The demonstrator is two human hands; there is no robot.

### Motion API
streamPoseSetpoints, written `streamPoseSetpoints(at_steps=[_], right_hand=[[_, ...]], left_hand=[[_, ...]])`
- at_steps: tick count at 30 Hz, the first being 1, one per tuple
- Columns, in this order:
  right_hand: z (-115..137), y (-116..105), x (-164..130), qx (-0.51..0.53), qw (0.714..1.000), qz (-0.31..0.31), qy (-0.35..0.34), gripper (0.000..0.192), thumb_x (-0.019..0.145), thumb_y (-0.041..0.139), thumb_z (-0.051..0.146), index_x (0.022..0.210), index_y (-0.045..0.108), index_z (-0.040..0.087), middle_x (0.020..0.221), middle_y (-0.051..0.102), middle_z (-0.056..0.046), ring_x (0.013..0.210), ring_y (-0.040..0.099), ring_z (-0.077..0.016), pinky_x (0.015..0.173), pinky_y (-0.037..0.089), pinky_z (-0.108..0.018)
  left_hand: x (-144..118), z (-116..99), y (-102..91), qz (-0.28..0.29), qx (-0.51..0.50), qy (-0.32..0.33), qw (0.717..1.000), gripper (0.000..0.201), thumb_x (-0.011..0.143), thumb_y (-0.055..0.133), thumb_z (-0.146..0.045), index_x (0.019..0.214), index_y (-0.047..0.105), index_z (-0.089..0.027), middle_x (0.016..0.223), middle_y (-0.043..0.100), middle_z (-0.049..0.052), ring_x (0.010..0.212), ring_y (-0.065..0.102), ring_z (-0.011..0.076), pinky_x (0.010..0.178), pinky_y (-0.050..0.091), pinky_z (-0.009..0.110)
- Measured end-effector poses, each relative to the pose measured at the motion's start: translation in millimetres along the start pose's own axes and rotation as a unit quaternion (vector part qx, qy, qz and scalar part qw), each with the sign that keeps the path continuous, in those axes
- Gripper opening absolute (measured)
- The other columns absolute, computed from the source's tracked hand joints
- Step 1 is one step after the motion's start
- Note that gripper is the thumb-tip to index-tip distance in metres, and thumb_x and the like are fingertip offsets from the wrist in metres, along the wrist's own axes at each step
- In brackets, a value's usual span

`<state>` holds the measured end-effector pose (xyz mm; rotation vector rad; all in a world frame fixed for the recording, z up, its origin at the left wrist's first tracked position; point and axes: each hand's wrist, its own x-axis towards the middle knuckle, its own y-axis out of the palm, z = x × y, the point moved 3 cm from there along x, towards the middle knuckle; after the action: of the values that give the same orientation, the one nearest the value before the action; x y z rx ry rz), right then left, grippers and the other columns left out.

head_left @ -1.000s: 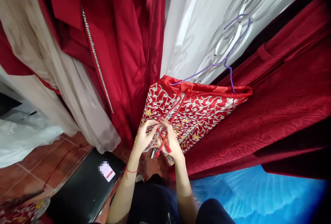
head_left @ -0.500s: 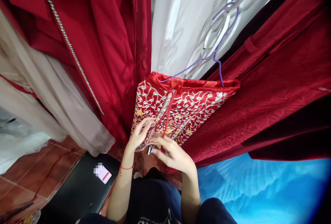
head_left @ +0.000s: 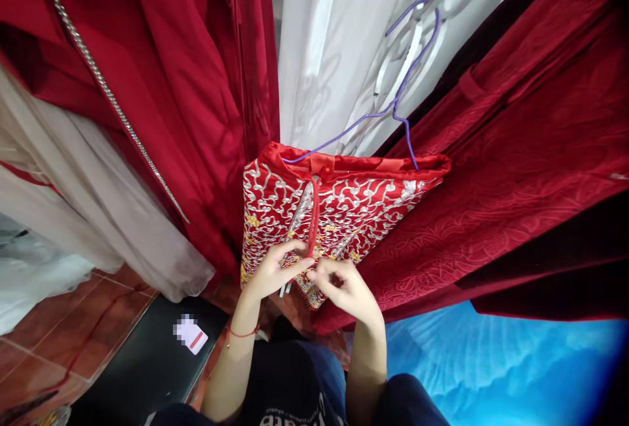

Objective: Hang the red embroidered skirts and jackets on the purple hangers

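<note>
Head view shows a red, silver-embroidered garment [head_left: 366, 206], its cord [head_left: 313, 219] pinched in left grip [head_left: 273, 271], hold unclear in right grip [head_left: 348, 286].

My left hand [head_left: 275, 272] pinches the red cord [head_left: 314, 221] of an embroidered red garment [head_left: 361, 203]; my right hand [head_left: 350, 290], fingers curled, lies just beside at 3 o'clock, its contact with the cord unclear. From my hands: purple hanger [head_left: 394, 106], 1 o'clock; white cloth [head_left: 309, 39], 12; blue cloth [head_left: 496, 364], 4; black seat [head_left: 142, 354] bearing a card [head_left: 197, 341], 8.
</note>
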<state>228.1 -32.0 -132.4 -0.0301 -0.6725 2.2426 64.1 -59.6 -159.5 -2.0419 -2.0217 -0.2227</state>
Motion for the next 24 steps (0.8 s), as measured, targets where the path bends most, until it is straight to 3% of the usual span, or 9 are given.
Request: streamPoseSetpoints(at_steps=[2,3,6,8,12,15,18,21,24], right_hand=[[-4.7,-11.6,7.0,-0.002,0.996,-0.081,0.022,0.04,0.089,0.068,0.041,0.066,0.042,0.021,0.056,0.034,0.009,0.05,0.032,-0.006,0.05,0.032,-0.02],[-6.5,-15.6,11.1,0.009,0.996,-0.089,0.024,0.036,0.086,0.072,0.041,0.073,0.045,0.021,0.057,0.035,0.01,0.051,0.033,-0.0061,0.05,0.032,-0.019],[-10.5,-19.4,23.6,0.057,0.998,0.008,0.018,0.034,0.085,0.072,0.042,0.106,0.055,0.021,0.061,0.05,0.01,0.053,0.046,-0.0076,0.052,0.038,-0.019],[-13.2,-20.7,28.5,0.076,0.994,0.077,0.025,0.037,0.09,0.066,0.042,0.118,0.054,0.022,0.061,0.056,0.009,0.048,0.05,-0.0077,0.049,0.039,-0.019],[-20.9,-29.4,30.5,0.092,0.987,0.122,0.052,0.023,0.096,0.057,0.043,0.105,0.059,0.022,0.059,0.061,0.008,0.042,0.056,-0.009,0.049,0.046,-0.02],[-26.6,-40.3,29.3,0.088,0.993,0.071,0.044,0.019,0.098,0.054,0.039,0.093,0.057,0.022,0.069,0.071,0.001,0.06,0.07,-0.0141,0.064,0.056,-0.025],[-24.1,-51.9,26.2,0.025,0.999,-0.048,-0.002,0.011,0.096,0.055,0.032,0.1,0.059,0.022,0.092,0.075,-0.005,0.084,0.074,-0.0185,0.079,0.058,-0.03],[-9.1,-57.0,20.9,-0.014,0.987,-0.137,-0.084,0.021,0.093,0.058,0.026,0.114,0.06,0.024,0.118,0.071,-0.008,0.1,0.071,-0.0205,0.089,0.056,-0.034],[6.4,-52.8,19.7,0.008,0.981,-0.131,-0.145,0.025,0.092,0.059,0.02,0.116,0.061,0.026,0.12,0.071,-0.006,0.097,0.071,-0.0193,0.087,0.057,-0.034]], left_hand=[[4.2,-4.4,-0.5,0.0,0.003,0.001,1.0,0.014,0.091,0.066,-0.032,0.095,0.07,-0.018,0.096,0.074,0.004,0.093,0.068,0.0171,0.09,0.051,0.028],[6.2,-6.7,-0.7,0.0,0.004,0.002,1.0,0.014,0.091,0.066,-0.031,0.095,0.07,-0.018,0.096,0.074,0.004,0.092,0.068,0.0171,0.089,0.051,0.028],[12.2,-13.2,-0.3,-0.003,0.003,0.0,1.0,0.014,0.09,0.068,-0.032,0.094,0.069,-0.018,0.094,0.073,0.004,0.09,0.067,0.0172,0.088,0.051,0.028],[16.6,-15.3,0.4,-0.024,-0.002,-0.014,1.0,0.016,0.089,0.068,-0.034,0.093,0.068,-0.018,0.09,0.072,0.003,0.087,0.066,0.0164,0.085,0.051,0.027],[24.0,-11.8,5.9,-0.088,0.01,-0.046,0.995,0.021,0.09,0.065,-0.04,0.092,0.064,-0.019,0.076,0.065,-0.001,0.071,0.06,0.0125,0.071,0.048,0.024],[24.5,-6.9,12.8,-0.143,0.03,-0.038,0.989,0.023,0.09,0.065,-0.041,0.089,0.062,-0.018,0.066,0.058,-0.004,0.061,0.054,0.0102,0.066,0.044,0.023],[20.8,-3.4,18.8,-0.177,0.035,-0.046,0.983,0.026,0.09,0.065,-0.043,0.086,0.061,-0.018,0.063,0.056,-0.005,0.058,0.052,0.0095,0.063,0.042,0.022],[16.5,-4.5,22.9,-0.174,0.034,-0.064,0.982,0.029,0.091,0.063,-0.044,0.081,0.059,-0.018,0.061,0.055,-0.005,0.057,0.051,0.0092,0.062,0.041,0.022],[13.5,-8.5,26.7,-0.136,0.034,-0.068,0.988,0.027,0.091,0.065,-0.04,0.078,0.058,-0.017,0.062,0.055,-0.004,0.057,0.051,0.0091,0.061,0.042,0.021]])
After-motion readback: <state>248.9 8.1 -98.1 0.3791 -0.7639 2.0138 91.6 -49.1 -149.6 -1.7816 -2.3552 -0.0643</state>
